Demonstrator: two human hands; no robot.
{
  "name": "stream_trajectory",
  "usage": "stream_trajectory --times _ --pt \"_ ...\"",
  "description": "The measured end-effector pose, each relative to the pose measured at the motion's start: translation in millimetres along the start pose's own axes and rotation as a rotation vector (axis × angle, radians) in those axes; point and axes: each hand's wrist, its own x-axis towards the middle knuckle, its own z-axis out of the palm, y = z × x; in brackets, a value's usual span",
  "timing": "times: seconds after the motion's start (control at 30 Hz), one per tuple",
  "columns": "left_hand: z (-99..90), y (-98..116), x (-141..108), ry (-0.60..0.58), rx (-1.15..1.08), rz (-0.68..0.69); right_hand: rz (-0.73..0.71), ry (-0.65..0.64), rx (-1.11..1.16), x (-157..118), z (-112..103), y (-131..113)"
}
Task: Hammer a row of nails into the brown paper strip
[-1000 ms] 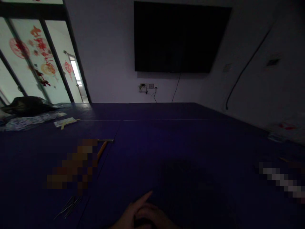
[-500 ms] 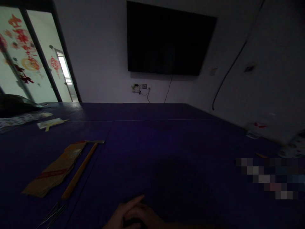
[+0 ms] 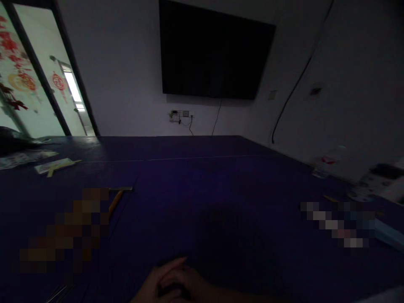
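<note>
My left hand [image 3: 150, 285] and my right hand [image 3: 197, 285] are folded together at the bottom of the view, over the dark blue surface [image 3: 176, 202]. The fingers of both are closed against each other, with one left finger lying straighter on top. No object shows in either hand, and the lower parts are cut off by the frame edge. To their left, mostly blurred out by blocks, lie a brownish flat item [image 3: 63, 227] and an orange-brown handle [image 3: 115, 203]. A short metal bar [image 3: 124, 189] lies at their far end. Thin metal wires [image 3: 59, 292] show at the lower left.
On the right lie a pixelated light strip [image 3: 331, 225], a pale blue item [image 3: 389, 235], a clear bottle [image 3: 330, 161] and a patterned box [image 3: 366, 185]. A white packet [image 3: 57, 165] lies far left. A dark television [image 3: 214, 52] hangs on the wall.
The view has turned slightly to the right, so most things have shifted left in it. My hands stay folded together. Blocks now cover the brownish item and most of the handle.
</note>
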Motion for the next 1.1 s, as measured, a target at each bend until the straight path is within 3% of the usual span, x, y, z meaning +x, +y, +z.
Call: stream_trajectory --times 0.17,0.43,0.6,0.8,1.1 --pt "1.6 -3 6 0.015 -0.022 0.003 -0.031 0.033 -0.031 1 -12 -19" --pt "4.2 17 4 0.095 0.019 0.016 0.069 -0.031 -0.019 -2 -14 -15" --pt "6.3 25 5 0.085 -0.007 0.031 0.167 -0.067 -0.036 -3 -16 -19" --pt "7.3 32 9 0.023 -0.063 0.062 0.076 -0.023 0.046 1 -19 -29" --pt "6.6 25 13 0.0 -0.083 0.084 0.216 -0.023 -0.001 -7 -17 -16"
